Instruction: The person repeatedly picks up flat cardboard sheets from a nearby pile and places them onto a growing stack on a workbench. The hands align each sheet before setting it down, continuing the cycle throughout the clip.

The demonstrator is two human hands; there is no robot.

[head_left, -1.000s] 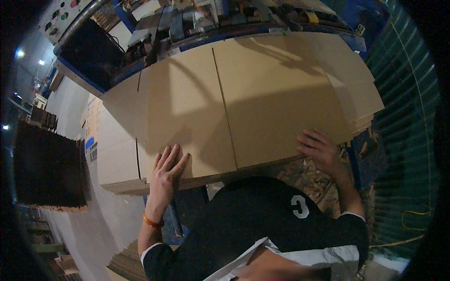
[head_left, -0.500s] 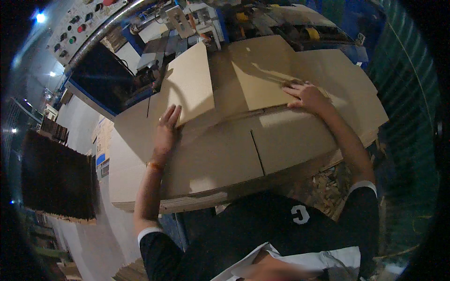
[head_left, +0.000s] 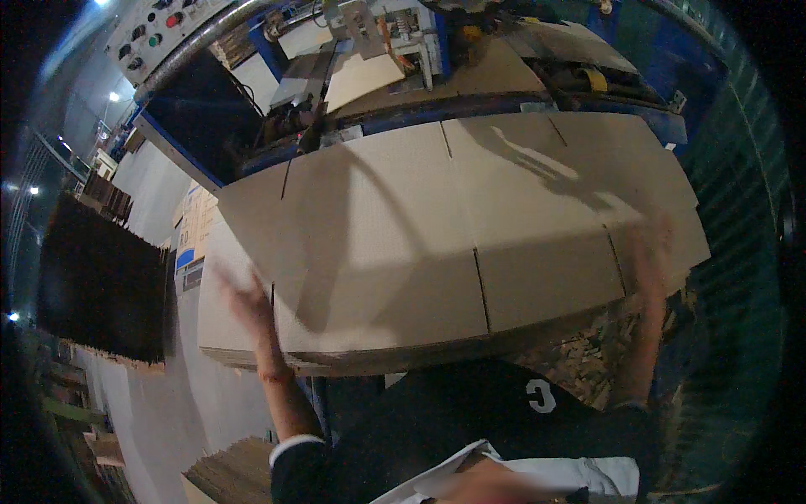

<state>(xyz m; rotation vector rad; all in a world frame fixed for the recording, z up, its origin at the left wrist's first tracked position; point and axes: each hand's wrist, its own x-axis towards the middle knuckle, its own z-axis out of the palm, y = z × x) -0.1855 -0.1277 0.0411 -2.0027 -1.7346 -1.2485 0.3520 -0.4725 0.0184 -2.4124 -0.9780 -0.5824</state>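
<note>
A stack of flat, slotted cardboard box blanks [head_left: 395, 277] lies in front of me, its top blank spread flat. My left hand [head_left: 243, 302] is over the stack's left end, smeared by motion, with fingers apart and nothing in them. Near the right end is my right hand [head_left: 651, 239], so blurred that its fingers do not show clearly. Beyond the stack, a folded cardboard blank lies in the machine [head_left: 277, 160], with one pale panel [head_left: 365, 80] and a browner panel [head_left: 495, 71] showing.
A control panel [head_left: 159, 34] with coloured buttons is at the upper left, beside a metal rail [head_left: 197, 52]. A dark stack of sheets [head_left: 101, 281] stands on the left floor. Cardboard scraps [head_left: 588, 357] lie below the right side, and a green corrugated wall [head_left: 747, 252] rises there.
The folded blank under my hands has moved away into the machine, uncovering the flat blank below. Both hands have let go and drawn back toward me and apart.
</note>
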